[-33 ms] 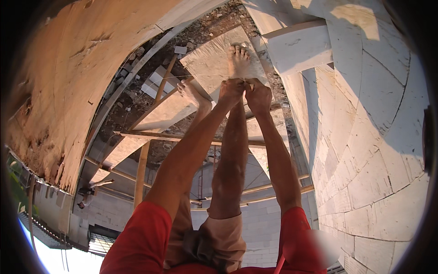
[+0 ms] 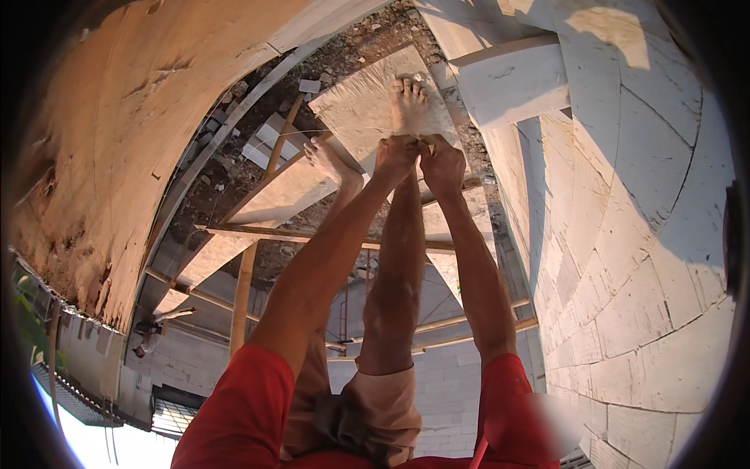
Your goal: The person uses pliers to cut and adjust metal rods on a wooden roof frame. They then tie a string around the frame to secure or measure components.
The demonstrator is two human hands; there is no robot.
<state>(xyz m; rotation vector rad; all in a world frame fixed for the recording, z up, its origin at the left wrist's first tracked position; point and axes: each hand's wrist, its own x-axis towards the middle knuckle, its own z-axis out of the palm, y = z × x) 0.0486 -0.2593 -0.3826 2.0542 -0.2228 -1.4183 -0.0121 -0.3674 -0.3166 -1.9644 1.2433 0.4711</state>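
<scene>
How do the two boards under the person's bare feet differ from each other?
The right board is broad, pale and mostly sunlit, carrying the right foot. The left board is narrower, partly shaded, and runs away down-left under the left foot. Both are flat, light-coloured and lie on scaffold poles above rubble, with the left hand and right hand closed together over them.

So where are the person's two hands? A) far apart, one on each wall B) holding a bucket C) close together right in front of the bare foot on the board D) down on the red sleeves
C: the left hand and the right hand meet side by side, fingers pinched, just below the bare foot that stands on the pale board.
</scene>
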